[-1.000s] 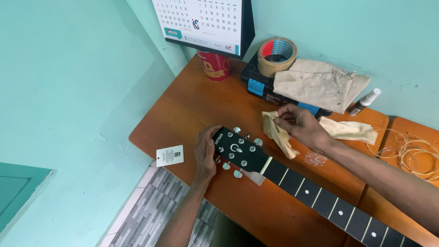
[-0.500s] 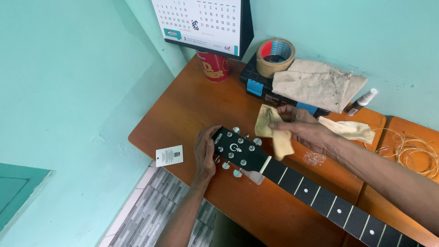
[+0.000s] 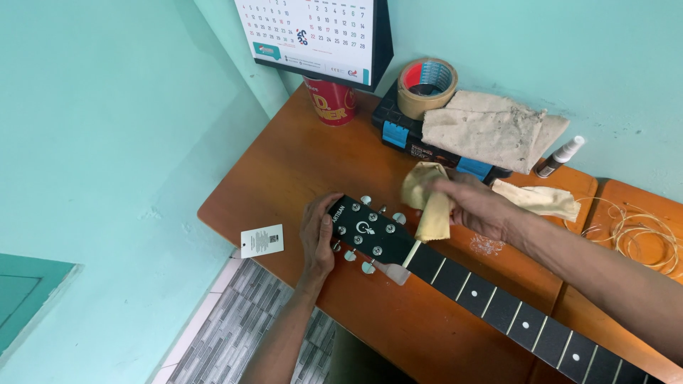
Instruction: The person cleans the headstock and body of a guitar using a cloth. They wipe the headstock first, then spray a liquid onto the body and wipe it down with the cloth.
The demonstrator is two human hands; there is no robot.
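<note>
Work in hand: I read this as wiping down a guitar headstock (image 3: 366, 231) with a yellow cloth (image 3: 427, 203).
Headstock position: it lies flat on the wooden table (image 3: 284, 167), near the front edge, with the neck (image 3: 512, 313) running off toward lower right.
Strings: none visible on the headstock or fretboard; a coil of loose strings (image 3: 644, 238) lies apart on the table at right.
Progress: my judgement is mid-way; the cloth is at the upper edge of the headstock, by the tuning pegs, and I cannot tell which areas are already wiped.
Remaining: the neck appears untouched by the cloth at this moment.
Left hand (image 3: 318, 235): fingers curled over the end of the headstock, pressing it steady; it grips nothing else.
Right hand (image 3: 477, 206): closed around the yellow cloth, which hangs folded from the fingers and touches the headstock near the nut.
Nearby: a second cloth (image 3: 537, 199) just behind the right hand; tape roll (image 3: 427, 85) and spray bottle (image 3: 562, 156) toward the wall.
</note>
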